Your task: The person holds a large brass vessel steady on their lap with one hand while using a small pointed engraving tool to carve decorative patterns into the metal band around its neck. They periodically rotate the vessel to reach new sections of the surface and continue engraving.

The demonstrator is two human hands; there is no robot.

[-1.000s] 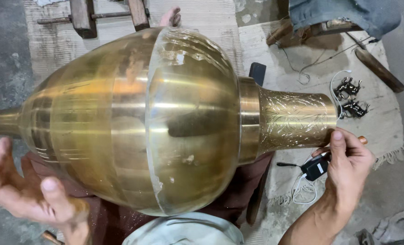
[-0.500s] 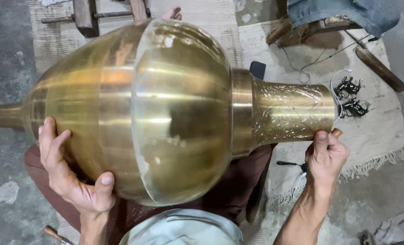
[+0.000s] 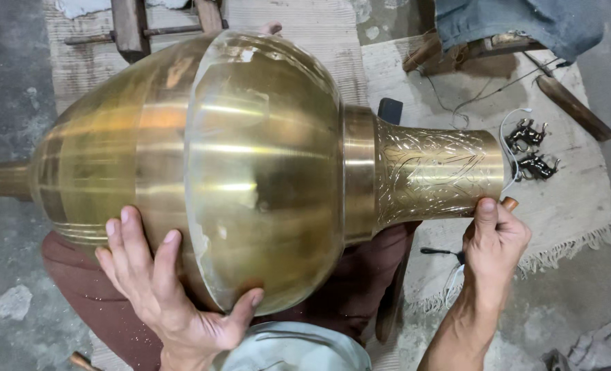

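Both hands [image 3: 164, 292] on brass vessel [image 3: 250, 165].

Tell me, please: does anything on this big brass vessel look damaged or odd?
No dent or crack shows on the brass vessel. It lies on its side across the lap, left hand on its belly, right hand at its engraved neck. Only dull smudges mark the polish.

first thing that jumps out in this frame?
A huge polished brass vessel lying sideways across the person's lap fills the centre. The left hand is spread on its belly at lower left; the right hand grips the rim of its engraved neck at right.
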